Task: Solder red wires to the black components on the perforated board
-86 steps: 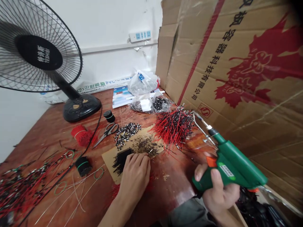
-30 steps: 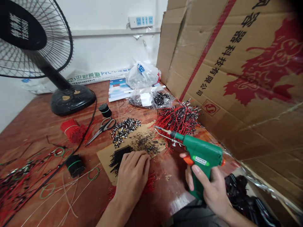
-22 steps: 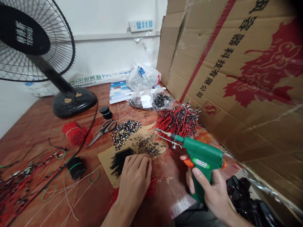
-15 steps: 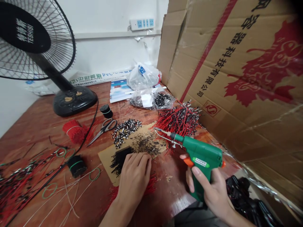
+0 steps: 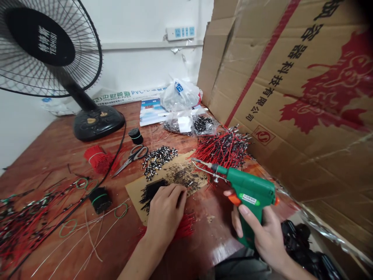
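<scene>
My right hand (image 5: 262, 229) is wrapped round the handle of a green soldering gun (image 5: 250, 186), with a finger by its orange trigger. The gun's metal tip points left, above the cardboard sheet (image 5: 135, 190). Over that sheet, my left hand (image 5: 167, 206) is closed, fingertips pressed together; what they hold is hidden. A tiny silver piece (image 5: 190, 182) shows just beyond those fingertips. Beside the left hand lie black wires (image 5: 151, 192), and red wires (image 5: 186, 225) show under its wrist. Small black-and-silver connectors (image 5: 159, 159) are heaped at the sheet's far edge.
A pile of red wires with connectors (image 5: 223, 147) lies behind the gun's tip. Scissors (image 5: 132, 157), a red wire bundle (image 5: 99, 159) and a black wire bundle (image 5: 100, 200) lie left. A fan (image 5: 99, 122) stands at back left; a large cardboard box (image 5: 247, 77) walls the right.
The whole view has shifted slightly, so things appear a little farther right. A tiny silver piece now shows by my left fingertips. My right hand keeps its hold on the soldering gun.
</scene>
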The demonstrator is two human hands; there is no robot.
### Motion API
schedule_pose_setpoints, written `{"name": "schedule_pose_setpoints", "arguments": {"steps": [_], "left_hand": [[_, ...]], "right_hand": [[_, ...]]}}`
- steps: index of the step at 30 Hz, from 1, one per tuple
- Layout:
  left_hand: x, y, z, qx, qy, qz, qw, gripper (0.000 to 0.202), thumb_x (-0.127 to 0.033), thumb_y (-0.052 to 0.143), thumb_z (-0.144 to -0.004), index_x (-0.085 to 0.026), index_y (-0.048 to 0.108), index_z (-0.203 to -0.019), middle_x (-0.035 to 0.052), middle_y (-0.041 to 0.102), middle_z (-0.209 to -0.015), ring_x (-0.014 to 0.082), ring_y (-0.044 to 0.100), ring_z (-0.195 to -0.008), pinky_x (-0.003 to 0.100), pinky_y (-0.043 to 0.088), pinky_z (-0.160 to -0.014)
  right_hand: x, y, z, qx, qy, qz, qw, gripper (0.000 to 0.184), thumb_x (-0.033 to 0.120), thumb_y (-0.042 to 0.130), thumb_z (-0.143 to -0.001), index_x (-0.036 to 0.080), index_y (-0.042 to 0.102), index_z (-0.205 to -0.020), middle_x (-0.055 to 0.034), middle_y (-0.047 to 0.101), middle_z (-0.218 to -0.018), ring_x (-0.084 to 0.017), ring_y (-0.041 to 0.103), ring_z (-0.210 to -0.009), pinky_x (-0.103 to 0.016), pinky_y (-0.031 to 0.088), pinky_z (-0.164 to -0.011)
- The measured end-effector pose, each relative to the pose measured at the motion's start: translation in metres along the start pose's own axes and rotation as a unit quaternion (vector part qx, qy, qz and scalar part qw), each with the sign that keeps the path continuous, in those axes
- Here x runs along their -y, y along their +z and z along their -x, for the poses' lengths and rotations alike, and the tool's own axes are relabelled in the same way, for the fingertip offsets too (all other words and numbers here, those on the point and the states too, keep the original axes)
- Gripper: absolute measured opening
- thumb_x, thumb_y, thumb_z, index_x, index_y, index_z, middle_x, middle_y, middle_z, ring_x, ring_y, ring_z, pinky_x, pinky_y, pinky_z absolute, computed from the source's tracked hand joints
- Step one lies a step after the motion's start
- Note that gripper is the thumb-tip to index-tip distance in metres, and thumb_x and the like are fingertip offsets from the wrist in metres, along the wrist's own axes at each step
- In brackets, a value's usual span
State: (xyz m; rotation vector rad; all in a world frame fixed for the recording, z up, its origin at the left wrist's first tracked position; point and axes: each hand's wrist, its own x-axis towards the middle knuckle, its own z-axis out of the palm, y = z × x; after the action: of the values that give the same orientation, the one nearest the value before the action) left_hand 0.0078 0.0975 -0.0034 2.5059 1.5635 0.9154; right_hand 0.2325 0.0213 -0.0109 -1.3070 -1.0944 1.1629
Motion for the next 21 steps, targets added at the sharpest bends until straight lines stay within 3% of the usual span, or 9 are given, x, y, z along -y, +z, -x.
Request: {"name": "schedule_pose_setpoints", "arguments": {"steps": [11,17,21], "left_hand": [[0.004,0.001,0.001,-0.009,-0.007,-0.003,1.0,0.01,-0.021,0.058,-0.091,-0.024,0.067,-0.088,-0.0063,0.069,-0.089,0.0112,0.06,-0.078,0.025,0.042,-0.071],[0.006,-0.003,0.0,0.003,-0.018,-0.006,1.0,0.012,-0.023,0.057,-0.092,-0.025,0.068,-0.089,-0.0068,0.07,-0.089,0.0101,0.062,-0.077,0.024,0.042,-0.068],[0.004,-0.004,-0.002,0.002,-0.019,-0.012,1.0,0.011,-0.022,0.058,-0.091,-0.025,0.068,-0.087,-0.0074,0.069,-0.087,0.0093,0.063,-0.074,0.023,0.041,-0.064]], "right_hand": [[0.005,-0.013,0.013,0.005,0.045,0.042,0.998,0.066,0.046,0.046,-0.093,0.004,0.03,-0.142,-0.0002,0.05,-0.053,-0.005,0.05,-0.049,-0.017,0.046,-0.055],[-0.002,-0.009,0.003,0.032,0.044,0.021,0.998,0.053,0.045,0.043,-0.094,0.007,0.042,-0.132,-0.0003,0.049,-0.053,-0.004,0.048,-0.048,-0.015,0.043,-0.053],[0.0,-0.013,0.002,0.047,0.058,0.023,0.997,0.053,0.045,0.041,-0.095,0.008,0.042,-0.134,0.0002,0.048,-0.052,-0.003,0.048,-0.048,-0.014,0.042,-0.053]]}}
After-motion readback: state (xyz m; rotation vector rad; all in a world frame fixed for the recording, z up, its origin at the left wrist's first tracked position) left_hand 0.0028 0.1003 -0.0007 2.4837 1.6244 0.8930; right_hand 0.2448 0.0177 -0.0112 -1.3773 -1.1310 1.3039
